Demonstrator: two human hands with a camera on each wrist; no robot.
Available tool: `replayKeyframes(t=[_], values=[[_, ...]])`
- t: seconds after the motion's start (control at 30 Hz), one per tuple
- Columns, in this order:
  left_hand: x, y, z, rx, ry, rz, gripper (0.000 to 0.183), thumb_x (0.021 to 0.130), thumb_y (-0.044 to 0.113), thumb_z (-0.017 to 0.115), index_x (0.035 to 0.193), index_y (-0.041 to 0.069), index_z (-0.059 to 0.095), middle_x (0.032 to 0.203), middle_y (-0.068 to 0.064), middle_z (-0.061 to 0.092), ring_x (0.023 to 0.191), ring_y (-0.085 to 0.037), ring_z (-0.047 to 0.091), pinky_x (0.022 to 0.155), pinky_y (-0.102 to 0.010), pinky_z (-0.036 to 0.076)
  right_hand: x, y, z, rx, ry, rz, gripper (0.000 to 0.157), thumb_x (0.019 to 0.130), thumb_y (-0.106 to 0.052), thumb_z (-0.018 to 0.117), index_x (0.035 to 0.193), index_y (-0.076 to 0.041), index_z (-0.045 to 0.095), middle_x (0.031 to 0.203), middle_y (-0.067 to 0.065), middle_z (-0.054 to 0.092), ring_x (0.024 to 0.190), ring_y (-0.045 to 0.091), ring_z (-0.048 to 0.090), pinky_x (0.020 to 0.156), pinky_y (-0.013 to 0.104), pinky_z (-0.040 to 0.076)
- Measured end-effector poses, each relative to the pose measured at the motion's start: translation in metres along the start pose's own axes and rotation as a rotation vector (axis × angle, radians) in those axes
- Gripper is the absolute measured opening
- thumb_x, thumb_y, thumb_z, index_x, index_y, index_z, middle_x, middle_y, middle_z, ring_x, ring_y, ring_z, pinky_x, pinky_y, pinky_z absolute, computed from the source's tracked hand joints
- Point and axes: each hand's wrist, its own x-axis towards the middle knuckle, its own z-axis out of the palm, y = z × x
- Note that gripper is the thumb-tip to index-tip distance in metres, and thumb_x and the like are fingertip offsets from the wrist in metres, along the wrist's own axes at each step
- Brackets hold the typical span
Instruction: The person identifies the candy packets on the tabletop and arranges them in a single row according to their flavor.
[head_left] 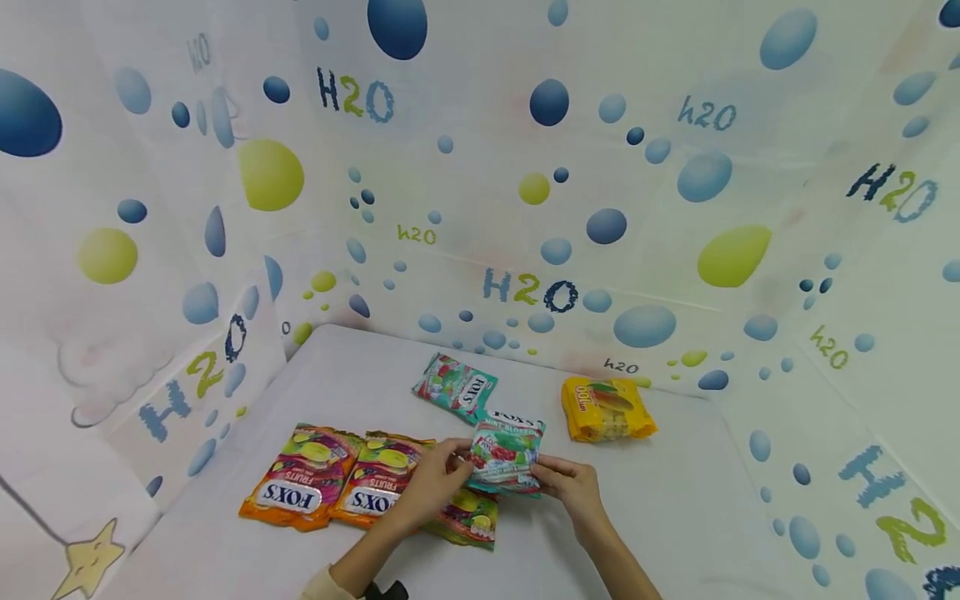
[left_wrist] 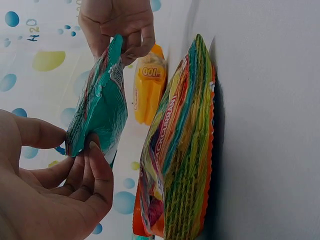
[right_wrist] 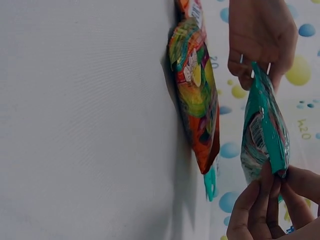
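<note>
A teal Fox's candy bag (head_left: 504,452) with red fruit and the words Mint Blossom is held up between both hands. My left hand (head_left: 435,483) pinches its left edge between thumb and fingers. Its right edge is pinched by my right hand (head_left: 576,492). From the left wrist view, the candy bag (left_wrist: 102,102) hangs edge-on above the table. Fox's lettering shows just above the held bag; whether it belongs to a second bag, I cannot tell. Beneath my left hand lies an orange fruit candy bag (head_left: 472,518), partly hidden by the hand and forearm.
Two more orange Fox's fruit bags, one at far left (head_left: 303,475) and one beside it (head_left: 378,471), lie on the white table (head_left: 660,533). Another teal bag (head_left: 455,387) rests farther back. A yellow packet (head_left: 606,408) sits at right, near the patterned back wall (head_left: 487,192).
</note>
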Motion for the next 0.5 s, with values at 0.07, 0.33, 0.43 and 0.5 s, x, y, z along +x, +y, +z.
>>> replayKeyframes(t=[0.07, 0.33, 0.43, 0.5], values=[[-0.001, 0.000, 0.003, 0.004, -0.009, -0.006, 0.039, 0.105, 0.018, 0.061, 0.141, 0.003, 0.060, 0.111, -0.006, 0.063, 0.094, -0.017, 0.058, 0.071, -0.024, 0.053, -0.002, 0.001, -0.002, 0.002, 0.012, 0.004, 0.039, 0.093, -0.021, 0.080, 0.119, 0.007, 0.075, 0.107, 0.014, 0.079, 0.088, 0.017, 0.075, 0.078, 0.028, 0.062], [-0.002, 0.000, 0.011, 0.050, -0.081, 0.001, 0.046, 0.104, 0.022, 0.063, 0.143, -0.001, 0.056, 0.124, -0.009, 0.064, 0.102, -0.017, 0.061, 0.082, -0.023, 0.053, -0.010, 0.006, -0.010, 0.011, 0.072, 0.023, 0.036, 0.093, -0.017, 0.079, 0.117, 0.009, 0.074, 0.105, 0.015, 0.078, 0.084, 0.017, 0.074, 0.075, 0.029, 0.061], [-0.002, 0.000, 0.015, 0.073, -0.108, -0.020, 0.047, 0.105, 0.024, 0.063, 0.145, 0.001, 0.056, 0.125, -0.007, 0.063, 0.100, -0.017, 0.058, 0.082, -0.022, 0.052, -0.013, 0.008, -0.013, 0.007, 0.076, 0.025, 0.036, 0.093, -0.018, 0.079, 0.118, 0.009, 0.074, 0.106, 0.015, 0.078, 0.084, 0.016, 0.074, 0.076, 0.028, 0.061], [-0.002, 0.002, 0.017, 0.087, -0.123, -0.028, 0.046, 0.105, 0.024, 0.063, 0.145, 0.002, 0.056, 0.122, -0.006, 0.063, 0.098, -0.017, 0.057, 0.080, -0.023, 0.052, -0.014, 0.010, -0.016, 0.001, 0.075, 0.026, 0.036, 0.093, -0.018, 0.079, 0.118, 0.008, 0.075, 0.106, 0.014, 0.078, 0.085, 0.016, 0.074, 0.076, 0.028, 0.061]])
